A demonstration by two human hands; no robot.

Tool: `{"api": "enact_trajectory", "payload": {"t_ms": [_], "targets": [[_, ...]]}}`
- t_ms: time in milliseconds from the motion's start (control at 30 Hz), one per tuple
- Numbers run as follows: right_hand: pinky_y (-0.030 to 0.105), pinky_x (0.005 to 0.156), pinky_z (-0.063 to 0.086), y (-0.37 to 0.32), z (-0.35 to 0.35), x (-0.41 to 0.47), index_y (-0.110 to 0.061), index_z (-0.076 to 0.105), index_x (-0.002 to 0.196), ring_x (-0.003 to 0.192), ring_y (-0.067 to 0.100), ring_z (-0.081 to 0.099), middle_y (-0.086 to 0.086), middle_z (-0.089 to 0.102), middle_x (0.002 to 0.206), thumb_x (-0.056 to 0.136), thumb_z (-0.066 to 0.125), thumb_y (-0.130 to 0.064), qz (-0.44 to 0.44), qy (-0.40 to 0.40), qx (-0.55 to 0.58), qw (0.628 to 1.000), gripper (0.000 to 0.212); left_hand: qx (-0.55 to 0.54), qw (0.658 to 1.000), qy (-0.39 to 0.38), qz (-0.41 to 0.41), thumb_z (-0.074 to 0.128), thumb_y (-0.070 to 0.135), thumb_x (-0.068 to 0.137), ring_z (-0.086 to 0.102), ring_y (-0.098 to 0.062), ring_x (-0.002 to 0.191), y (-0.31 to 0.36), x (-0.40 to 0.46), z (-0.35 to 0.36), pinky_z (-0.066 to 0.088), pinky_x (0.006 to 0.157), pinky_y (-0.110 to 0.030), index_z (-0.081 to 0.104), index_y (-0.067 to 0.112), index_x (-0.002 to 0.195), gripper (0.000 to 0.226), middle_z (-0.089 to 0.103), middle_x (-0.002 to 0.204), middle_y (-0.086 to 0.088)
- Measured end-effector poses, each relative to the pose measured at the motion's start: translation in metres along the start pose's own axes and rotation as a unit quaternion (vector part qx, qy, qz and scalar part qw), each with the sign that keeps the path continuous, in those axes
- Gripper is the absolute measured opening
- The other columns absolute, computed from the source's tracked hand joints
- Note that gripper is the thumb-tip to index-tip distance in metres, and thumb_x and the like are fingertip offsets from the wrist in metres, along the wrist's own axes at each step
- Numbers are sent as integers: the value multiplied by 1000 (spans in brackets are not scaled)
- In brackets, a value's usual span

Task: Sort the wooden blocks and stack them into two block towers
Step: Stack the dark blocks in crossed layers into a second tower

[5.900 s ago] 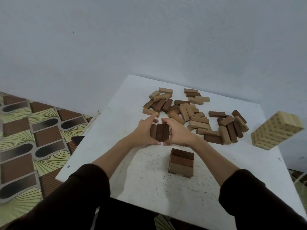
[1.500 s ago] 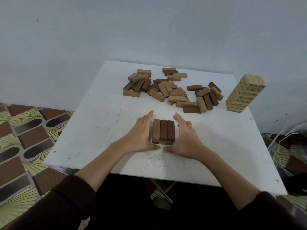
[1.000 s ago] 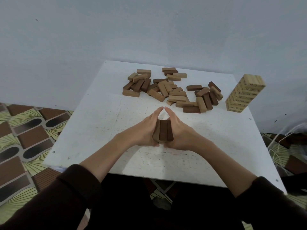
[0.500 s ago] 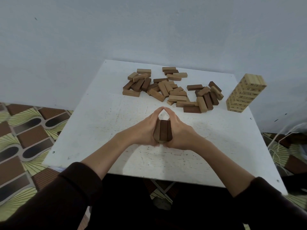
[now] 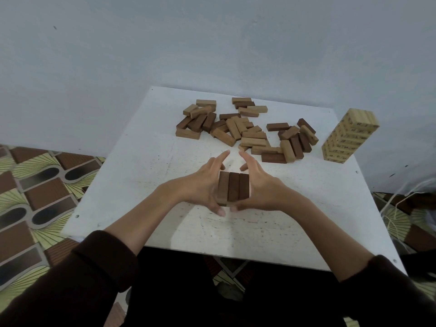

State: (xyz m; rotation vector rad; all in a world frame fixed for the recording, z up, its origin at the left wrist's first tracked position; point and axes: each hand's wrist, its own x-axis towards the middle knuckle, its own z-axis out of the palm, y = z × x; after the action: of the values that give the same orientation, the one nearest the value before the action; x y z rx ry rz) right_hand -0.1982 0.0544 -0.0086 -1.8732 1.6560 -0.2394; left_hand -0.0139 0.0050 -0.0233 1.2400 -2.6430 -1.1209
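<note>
Both hands — left (image 5: 203, 185), right (image 5: 257, 187) — flat-fingered against the dark block stack (image 5: 233, 189); nothing gripped

Home room: patterned floor mat (image 5: 35, 185), white table (image 5: 306, 208).

Dark markings on the light block tower (image 5: 349, 135) are unreadable.

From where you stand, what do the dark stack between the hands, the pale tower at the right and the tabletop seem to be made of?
Dark stack: apparently wood, stained brown, matte; faint grain, squared edges.
Pale tower: light, seemingly unstained wood; its sides carry dark markings too small to read.
Tabletop: white painted or laminated board, speckled and scuffed; the core material can't be told.
</note>
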Motion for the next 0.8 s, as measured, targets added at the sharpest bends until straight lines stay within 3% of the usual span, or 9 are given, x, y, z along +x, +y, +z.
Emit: {"api": "enact_trajectory", "payload": {"t_ms": [100,200,333,400,533,667,733,800], "targets": [[39,93,43,0,-14,3,-25,9,149,104,13,47,-1,36,141,65,56,-74,3,44,7,999,107,8,1000,9,-20,89,32,61,32,-17,126,-4,-5,-18,38,106,-42,-16,33,147,136,20,145,6],[28,87,38,9,-26,22,-14,39,138,98,7,41,-3,46,124,92,51,-47,-16,89,-18,996,58,18,998,43,-49,83,34,70,28,-17,132,-21,-3,-37,34,108,-41,1,28,150,115,23,146,3],[25,81,36,10,-31,60,-15,58,108,94,12,45,-6,49,100,95,52,-19,-31,122,-48,991,15,50,986,145,-65,65,25,88,25,-22,137,-51,15,-49,28,106,-34,28,17,144,68,27,148,-4],[27,84,42,4,-32,78,-11,61,109,97,13,50,-4,54,105,94,51,-13,-30,137,-39,989,18,61,980,179,-67,62,21,90,23,-24,138,-63,26,-52,28,108,-37,34,16,142,59,27,150,-4],[24,78,35,-3,-31,112,-6,61,109,99,17,49,6,58,110,92,50,-8,-25,145,-88,985,20,126,968,204,-79,54,21,94,19,-23,142,-78,42,-47,19,115,-37,29,8,145,59,23,154,-7],[38,84,44,-6,-21,132,-2,61,104,114,33,44,15,51,120,87,46,-1,-23,125,-168,978,23,195,941,267,-63,46,12,91,31,-20,135,-88,45,-38,17,115,-44,41,15,137,46,36,142,-2],[39,79,45,-9,-15,135,-3,59,101,102,31,47,13,47,117,86,45,1,-13,108,-184,977,21,197,936,289,-31,46,5,88,44,-24,122,-93,47,-38,28,109,-45,51,18,128,43,46,128,-3],[40,77,45,-10,-13,137,-1,58,103,94,30,49,13,45,114,87,45,4,-21,104,-168,980,21,182,932,313,-9,50,4,87,52,-28,102,-96,49,-41,45,86,-42,60,17,117,34,53,114,-8]]}}
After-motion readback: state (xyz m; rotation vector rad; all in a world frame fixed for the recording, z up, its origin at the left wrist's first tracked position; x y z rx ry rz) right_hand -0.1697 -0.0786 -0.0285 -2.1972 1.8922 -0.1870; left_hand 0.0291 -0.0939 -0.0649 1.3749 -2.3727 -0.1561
